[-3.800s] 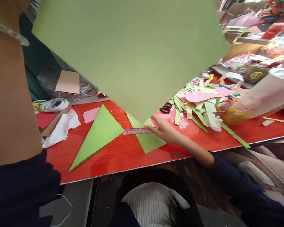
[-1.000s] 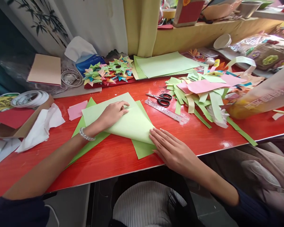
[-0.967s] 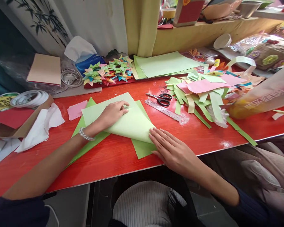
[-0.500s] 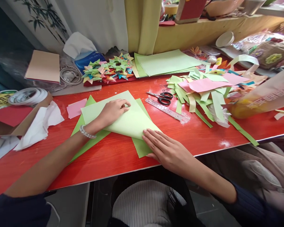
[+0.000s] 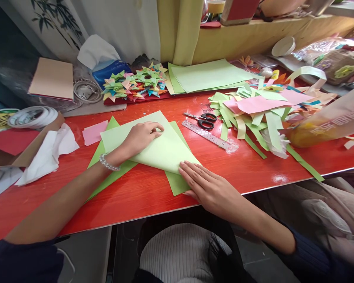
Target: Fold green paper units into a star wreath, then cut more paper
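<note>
Nearby, at the front of the red counter, the person's right hand lies with fingers straight and together, laid flat over the narrow end of a folded pale green sheet, clutching nothing. From that end the sheet's long axis runs left and slightly away from the person, so its tapered end points right and a little toward the body. The left hand rests on the broader part, its fingers loosely bent, no pinch showing; a beaded bracelet rings the wrist. Both hands touch the sheet, the right being nearer its tip. Brighter green paper juts out beneath on the left, and a green piece on the right. Beyond, apart to the right, lie a ruler and black-handled scissors, beside a heap of paper strips. Farther back sit folded paper stars and stacked green sheets.
</note>
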### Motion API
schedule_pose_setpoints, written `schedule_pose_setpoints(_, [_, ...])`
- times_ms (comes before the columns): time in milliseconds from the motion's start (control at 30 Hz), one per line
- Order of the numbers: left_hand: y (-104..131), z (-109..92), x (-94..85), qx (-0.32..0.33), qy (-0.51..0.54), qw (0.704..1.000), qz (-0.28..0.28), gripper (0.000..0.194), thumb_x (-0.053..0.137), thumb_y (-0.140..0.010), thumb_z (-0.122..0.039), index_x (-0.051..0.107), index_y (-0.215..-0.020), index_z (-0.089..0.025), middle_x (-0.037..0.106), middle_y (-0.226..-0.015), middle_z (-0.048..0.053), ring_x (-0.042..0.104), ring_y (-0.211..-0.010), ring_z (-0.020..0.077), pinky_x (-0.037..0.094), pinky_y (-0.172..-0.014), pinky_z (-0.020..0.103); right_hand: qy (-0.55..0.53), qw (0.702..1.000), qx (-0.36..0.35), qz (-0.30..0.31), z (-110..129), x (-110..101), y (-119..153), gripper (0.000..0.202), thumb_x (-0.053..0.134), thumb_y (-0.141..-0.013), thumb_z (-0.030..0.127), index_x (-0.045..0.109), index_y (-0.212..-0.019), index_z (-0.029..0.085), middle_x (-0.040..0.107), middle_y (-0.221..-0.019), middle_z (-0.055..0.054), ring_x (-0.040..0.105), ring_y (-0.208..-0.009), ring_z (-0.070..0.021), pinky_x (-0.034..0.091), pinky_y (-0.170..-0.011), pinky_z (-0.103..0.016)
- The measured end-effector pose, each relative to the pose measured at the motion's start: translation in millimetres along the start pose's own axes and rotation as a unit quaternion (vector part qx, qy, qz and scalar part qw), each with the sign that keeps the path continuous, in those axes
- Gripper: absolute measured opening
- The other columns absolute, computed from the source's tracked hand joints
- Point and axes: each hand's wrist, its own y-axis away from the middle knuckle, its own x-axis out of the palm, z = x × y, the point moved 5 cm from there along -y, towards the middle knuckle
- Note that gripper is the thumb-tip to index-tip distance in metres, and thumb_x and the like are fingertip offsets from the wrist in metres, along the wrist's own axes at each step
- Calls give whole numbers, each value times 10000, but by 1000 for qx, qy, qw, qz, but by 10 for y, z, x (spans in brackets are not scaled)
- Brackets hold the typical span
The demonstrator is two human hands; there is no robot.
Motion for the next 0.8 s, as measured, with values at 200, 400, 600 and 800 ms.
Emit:
schedule_pose_setpoints(200, [3,2,1,-4,6,1000,0,267,500,-896,-278,686,-1072,-201,702,-1121,47,622,-952,217,427,-830,321,14,1000,-7,1,13,-4,-7,471,476,-966,249,494,-1334,-44,489,-1404,-229,472,-1322,-313,455,-1086,-442])
schedule_pose_setpoints(400, [1,15,3,-1,0,1000,-1,251,508,-899,-275,687,-1066,-219,704,-1117,30,621,-944,208,431,-831,306,-20,1000,7,4,8,26,23,484,484,-960,231,463,-1367,-29,468,-1420,-236,418,-1360,-307,416,-1114,-454])
schedule_pose_setpoints(600, [-8,13,19,12,-7,1000,-1,261,502,-902,-271,688,-1074,-209,704,-1101,37,624,-942,212,432,-830,306,1,1000,5,9,34,33,20,462,451,-976,247,490,-1337,-39,478,-1406,-232,447,-1337,-307,457,-1080,-438])
schedule_pose_setpoints(800, [-1,20,23,14,-12,1000,-3,265,497,-905,-275,690,-1073,-208,709,-1088,37,626,-933,212,424,-815,310,-2,1000,9,8,51,40,21,462,448,-977,248,496,-1330,-45,477,-1405,-230,450,-1333,-308,454,-1082,-443])
